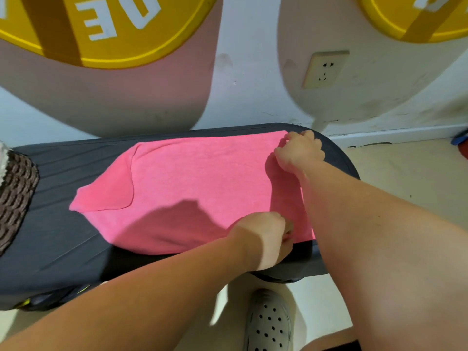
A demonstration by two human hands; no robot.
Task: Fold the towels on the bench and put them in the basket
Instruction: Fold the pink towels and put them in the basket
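I read the pink towel [192, 188] as lying flat along the right half of the bench [58, 236], its right end close to the bench's rounded right end. Both hands sit at that end, one per corner, which suits lifting the short edge and carrying it leftward for a fold. The right hand [298, 153] is at the far right corner with its fingers [291, 136] curled and pinching the cloth. The left hand [266, 239] is at the near right corner by the bench's front edge, and its curled fingers look to grip the hem. The towel's left end has a flap [106, 191] turned over on itself, which may need smoothing. Left of it is bare bench, then the woven basket [15, 193] at the left edge.
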